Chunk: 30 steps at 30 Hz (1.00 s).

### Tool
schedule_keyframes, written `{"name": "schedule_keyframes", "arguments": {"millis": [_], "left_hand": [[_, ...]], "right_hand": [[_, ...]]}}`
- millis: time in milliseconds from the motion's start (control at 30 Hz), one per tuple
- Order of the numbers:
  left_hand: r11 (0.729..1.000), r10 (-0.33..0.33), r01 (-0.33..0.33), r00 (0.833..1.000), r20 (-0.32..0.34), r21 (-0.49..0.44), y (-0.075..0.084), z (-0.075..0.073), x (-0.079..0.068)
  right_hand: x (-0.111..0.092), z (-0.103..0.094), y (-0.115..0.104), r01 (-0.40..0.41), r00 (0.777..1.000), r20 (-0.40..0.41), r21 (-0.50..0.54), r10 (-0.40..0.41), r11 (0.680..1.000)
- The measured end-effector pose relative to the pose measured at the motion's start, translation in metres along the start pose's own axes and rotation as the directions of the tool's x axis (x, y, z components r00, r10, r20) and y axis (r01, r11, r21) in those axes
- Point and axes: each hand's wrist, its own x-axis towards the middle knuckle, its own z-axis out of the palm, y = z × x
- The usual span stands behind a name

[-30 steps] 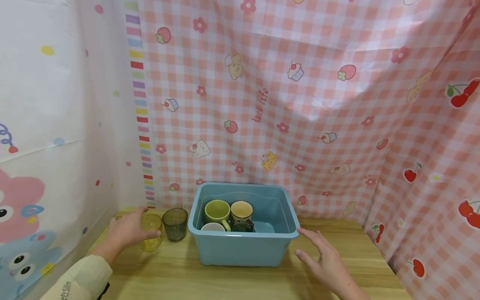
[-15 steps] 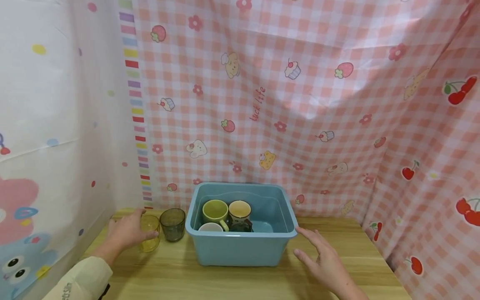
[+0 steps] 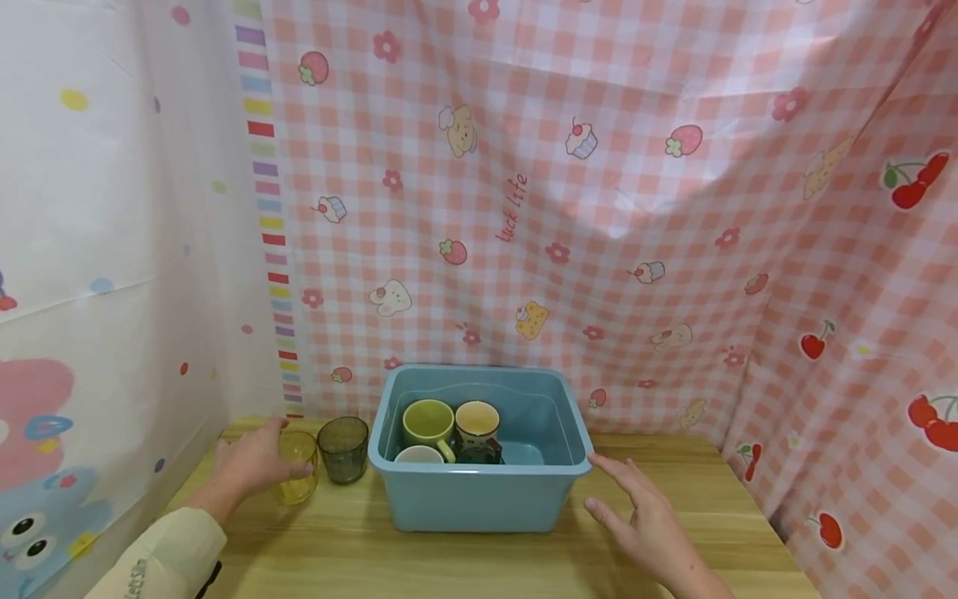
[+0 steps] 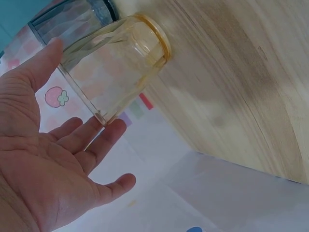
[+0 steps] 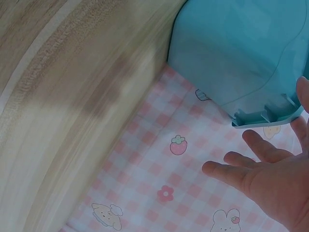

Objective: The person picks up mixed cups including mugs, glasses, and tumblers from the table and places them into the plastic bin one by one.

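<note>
A clear yellow glass [image 3: 298, 472] stands at the left of the table, with my left hand [image 3: 250, 457] spread around its near-left side. In the left wrist view, the thumb of that hand overlaps one side of the yellow glass [image 4: 116, 67] and several fingertips come right at its rim; the little finger sticks out apart. Beside it stands a dark smoky glass [image 3: 343, 451]. My right hand [image 3: 645, 520] holds nothing; its fingers are extended at the right rim of a blue plastic bin [image 3: 479, 497].
Inside the bin are a green mug [image 3: 428, 423], a cream-rimmed mug [image 3: 477, 418], a white-rimmed cup [image 3: 419, 454] and a dark item partly hidden by the front wall. Pink checked cloth [image 3: 479, 208] hangs behind the wooden table [image 3: 479, 566]; white printed cloth [image 3: 112, 208] hangs at left.
The head view has shifted slightly, so the scene sits a little further left in it. Both hands, the glasses and the bin keep their places.
</note>
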Motion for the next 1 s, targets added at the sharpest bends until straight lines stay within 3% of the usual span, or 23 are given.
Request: {"name": "schedule_keyframes", "arguments": {"millis": [1000], "left_hand": [[1.000,-0.014,0.014,1.000,0.012,0.008,0.0033,-0.0040,0.0015]], "right_hand": [[-0.0009,0.0016,0.0011,0.006,1.000,-0.010,0.009,-0.005,1.000]]}}
